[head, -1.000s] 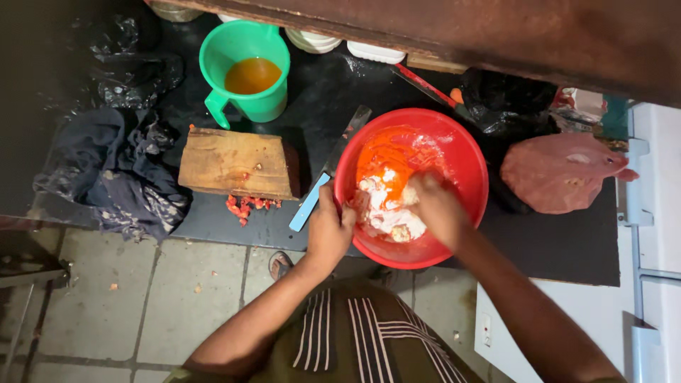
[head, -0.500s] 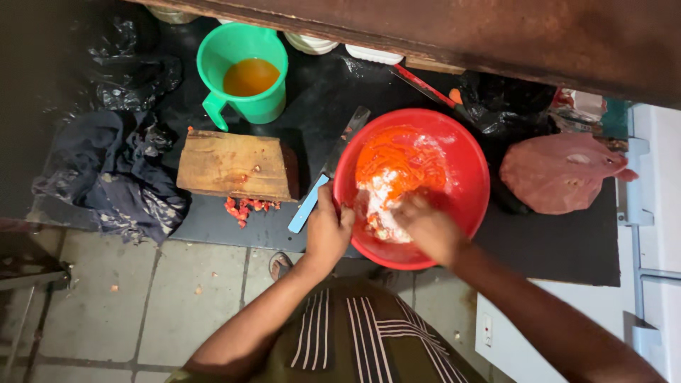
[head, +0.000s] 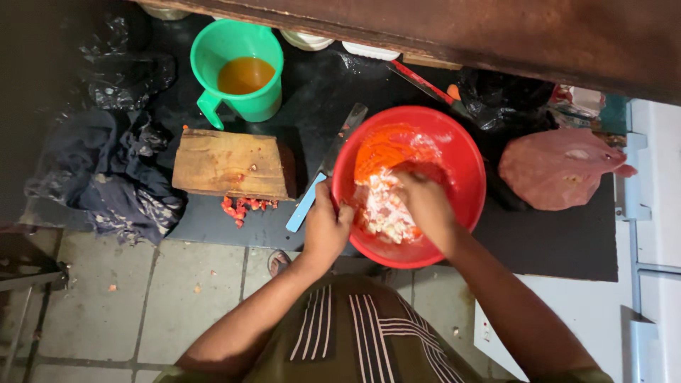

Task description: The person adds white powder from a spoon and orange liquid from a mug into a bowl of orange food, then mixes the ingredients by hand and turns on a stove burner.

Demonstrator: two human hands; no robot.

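A red plastic bowl sits on the dark counter and holds orange shreds and a white chopped mix. My left hand grips the bowl's near left rim. My right hand is inside the bowl, fingers pressed into the white mix. A knife with a light blue handle lies just left of the bowl, its blade pointing away from me.
A wooden chopping block lies left of the knife, with red chopped bits at its near edge. A green jug of amber liquid stands behind it. Dark cloth is at far left, a pink bag at right.
My right hand has moved within the bowl, from the right side toward the middle, working through the white mix. My left hand stays on the rim.
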